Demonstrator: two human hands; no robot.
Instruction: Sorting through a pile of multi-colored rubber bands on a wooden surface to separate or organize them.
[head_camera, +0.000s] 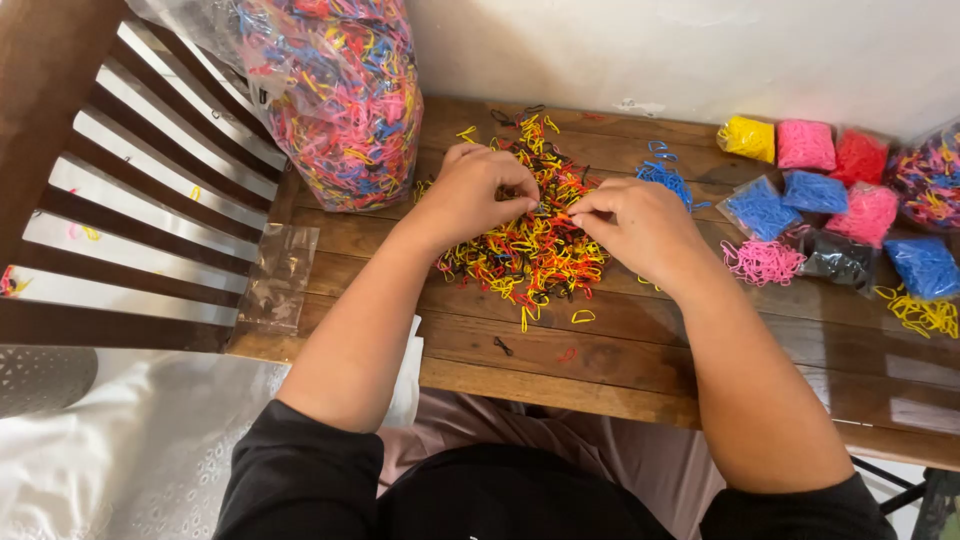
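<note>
Both hands meet over a loose heap of small yellow, red, orange and black elastic bands (530, 245) on the brown wooden counter (640, 350): the left hand (475, 190) curls its fingertips together in the heap, the right hand (630, 220) pinches at the heap's edge, though what each pinch holds is too small to tell. Seen from the head camera, single-colour piles and small clear filled bags (835, 190) lie well apart to the right, seemingly kept separate by colour. A large clear sack of mixed bands (340, 100) stands behind the left hand, and an empty clear bag (278, 280) lies flat within reach.
</note>
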